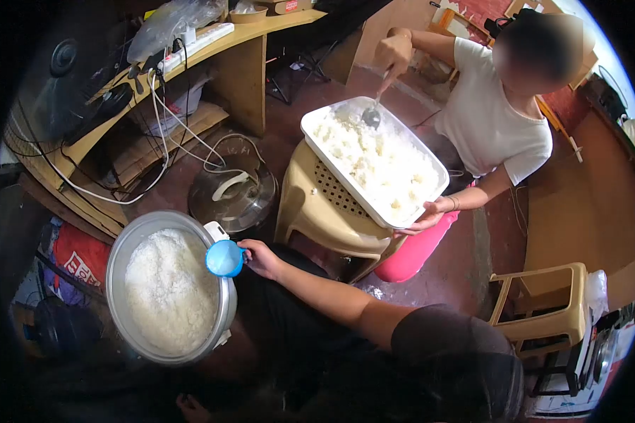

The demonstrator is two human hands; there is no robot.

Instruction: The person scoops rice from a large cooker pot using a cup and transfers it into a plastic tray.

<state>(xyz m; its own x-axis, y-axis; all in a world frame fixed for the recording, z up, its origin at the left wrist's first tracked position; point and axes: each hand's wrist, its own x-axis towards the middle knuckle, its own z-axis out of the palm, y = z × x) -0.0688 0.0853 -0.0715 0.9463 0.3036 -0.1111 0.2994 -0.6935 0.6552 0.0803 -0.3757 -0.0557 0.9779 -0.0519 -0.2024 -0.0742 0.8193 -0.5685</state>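
My right hand [262,259] is closed around the handle of a blue cup [225,259], which hangs over the right rim of a large metal pot [113,282]. Its mouth faces up toward me, and the inside looks pale blue. White cooked rice [169,292] fills much of the pot, heaped toward the far side. At the bottom edge a small bit of what seems to be my left hand [192,407] shows in shadow; its fingers are too dark to read.
Opposite, a person in a white shirt [501,113] works a metal spoon [372,116] in rice inside a white tray [317,134] on a beige stool [307,204]. A pot lid [233,194] lies on the floor near white cables [159,116] and a desk [243,77].
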